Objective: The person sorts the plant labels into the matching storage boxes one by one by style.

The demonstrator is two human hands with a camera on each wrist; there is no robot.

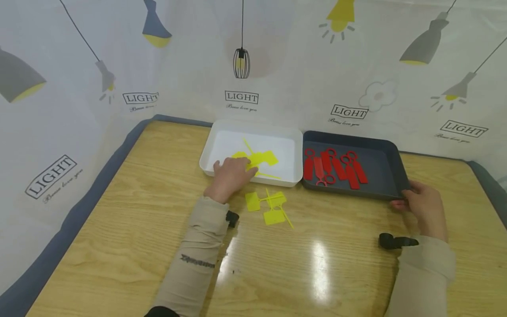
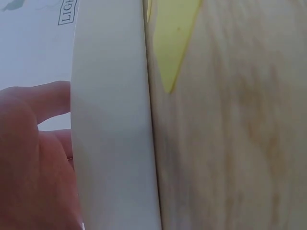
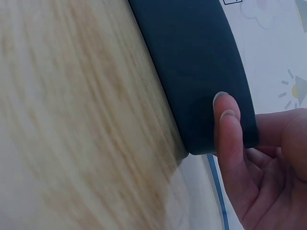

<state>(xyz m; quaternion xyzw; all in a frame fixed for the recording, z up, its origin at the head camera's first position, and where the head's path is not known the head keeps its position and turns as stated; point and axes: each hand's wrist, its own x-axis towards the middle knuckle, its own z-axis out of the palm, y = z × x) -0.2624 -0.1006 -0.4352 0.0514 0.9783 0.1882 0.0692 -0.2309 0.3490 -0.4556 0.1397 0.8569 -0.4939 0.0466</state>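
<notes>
My left hand (image 1: 233, 176) reaches over the front wall of a white tray (image 1: 293, 141), its fingers spread over the yellow tags (image 1: 270, 157) lying inside. In the left wrist view the tray wall hides the fingertips of the left hand (image 2: 33, 148). In front of that tray, several more flat yellow tags (image 1: 274, 215) with thin tails lie on the table. My right hand (image 1: 425, 207) grips the near right corner of a dark grey tray (image 1: 380, 171); in the right wrist view, fingers (image 3: 230, 139) press its outer wall. Several red tags with rings (image 1: 352, 174) lie in the dark tray.
Both trays stand side by side at the back of the wooden table (image 1: 317, 259). Behind them hangs a white sheet (image 1: 293, 66) printed with lamps. A small black camera (image 1: 233, 219) sits at the left wrist, another black camera (image 1: 390, 241) at the right.
</notes>
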